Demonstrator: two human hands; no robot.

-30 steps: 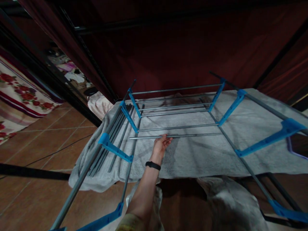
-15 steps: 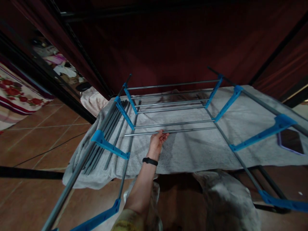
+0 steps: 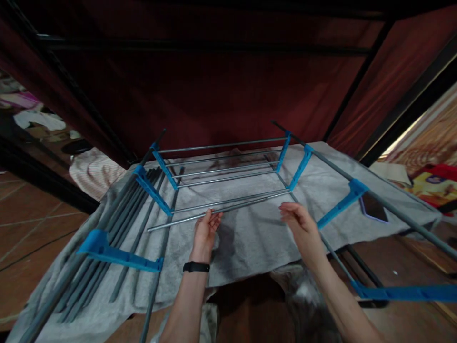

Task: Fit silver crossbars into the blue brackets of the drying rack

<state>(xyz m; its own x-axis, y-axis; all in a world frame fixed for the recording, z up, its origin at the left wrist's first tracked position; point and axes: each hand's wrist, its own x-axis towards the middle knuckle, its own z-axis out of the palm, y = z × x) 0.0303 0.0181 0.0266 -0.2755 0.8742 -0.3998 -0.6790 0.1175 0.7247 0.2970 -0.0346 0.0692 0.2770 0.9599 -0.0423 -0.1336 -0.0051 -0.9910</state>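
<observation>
While the left hand (image 3: 203, 233) lightly pinches a thin grey metal rod (image 3: 178, 222) over the middle of a soft grey cloth (image 3: 257, 240), the right hand (image 3: 303, 231), empty with fingers loosely curled, hangs near a blue plastic bracket (image 3: 300, 167), and straight grey tubes (image 3: 125, 224) lie along the cloth's left edge.

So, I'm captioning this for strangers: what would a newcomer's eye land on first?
Probably the bright blue brackets, on the grey tubes along both sides of the picture. Then, near the middle, over the grey cloth, the left hand, its grip on a thin rod, with the right hand open to its right.
</observation>
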